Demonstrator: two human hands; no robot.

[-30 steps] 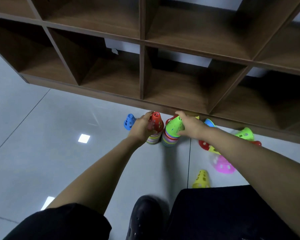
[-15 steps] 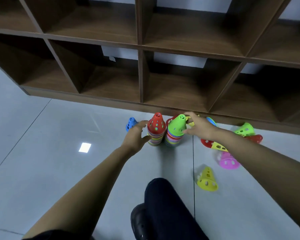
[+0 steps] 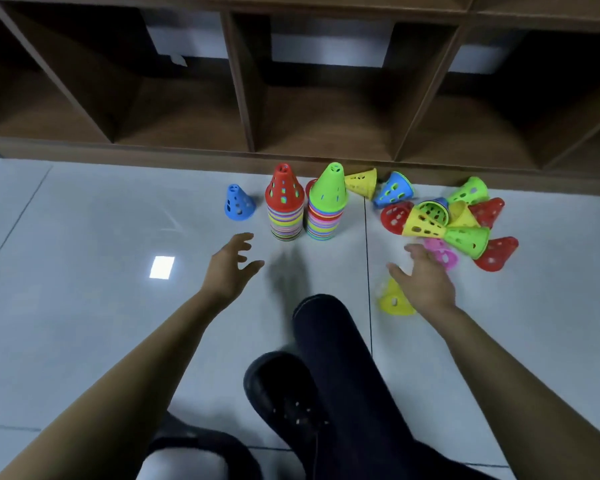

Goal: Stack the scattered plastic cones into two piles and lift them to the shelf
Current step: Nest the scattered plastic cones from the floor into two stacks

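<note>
Two upright piles of stacked cones stand side by side on the floor by the shelf: one topped red (image 3: 284, 202), one topped green (image 3: 327, 202). A single blue cone (image 3: 238, 203) stands left of them. My left hand (image 3: 230, 271) hovers in front of the piles, fingers spread, holding nothing. My right hand (image 3: 423, 282) is held empty with spread fingers over a yellow cone (image 3: 394, 299) and next to a pink cone (image 3: 442, 252). Several loose cones (image 3: 447, 220) lie tumbled in a heap to the right.
The brown wooden shelf (image 3: 312, 157) with open cubbies runs across the back, its base at floor level just behind the cones. My dark trouser leg and black shoe (image 3: 288, 396) stand on the grey tiled floor below the piles.
Both hands have let go of the two piles and drawn back toward me. The right hand has swung right over the yellow cone. The view has tilted downward.
</note>
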